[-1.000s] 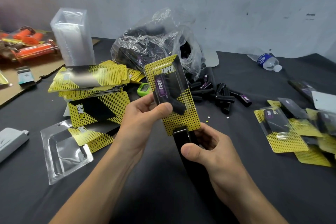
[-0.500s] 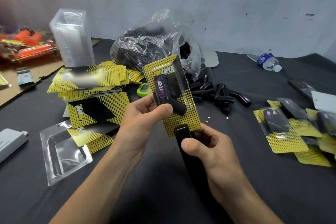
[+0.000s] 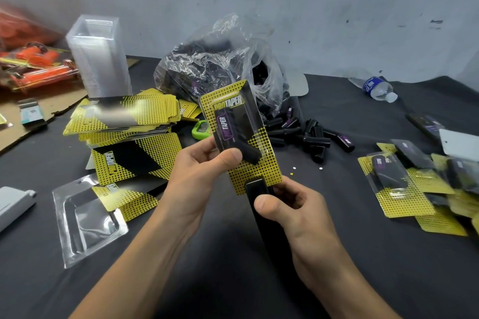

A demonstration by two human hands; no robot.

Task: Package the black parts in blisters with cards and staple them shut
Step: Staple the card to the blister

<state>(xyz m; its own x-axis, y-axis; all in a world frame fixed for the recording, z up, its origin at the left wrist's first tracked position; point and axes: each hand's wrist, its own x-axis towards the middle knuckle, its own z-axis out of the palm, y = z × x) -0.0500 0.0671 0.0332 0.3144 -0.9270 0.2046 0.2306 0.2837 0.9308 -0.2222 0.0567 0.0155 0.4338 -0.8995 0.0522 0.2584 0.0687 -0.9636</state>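
Observation:
My left hand grips a filled blister pack, its yellow-and-black dotted card showing behind two black parts, held upright over the table. A black stapler is gripped in my right hand, with its nose over the pack's bottom edge. Loose black parts lie beyond the pack, spilling from a clear plastic bag. A pile of cards sits at left, with an empty clear blister in front of it. Finished packs lie at right.
A tall stack of clear blisters stands at back left beside orange packaged items on cardboard. A water bottle lies at back right. A small green device sits behind the held pack. A grey object rests at the left edge.

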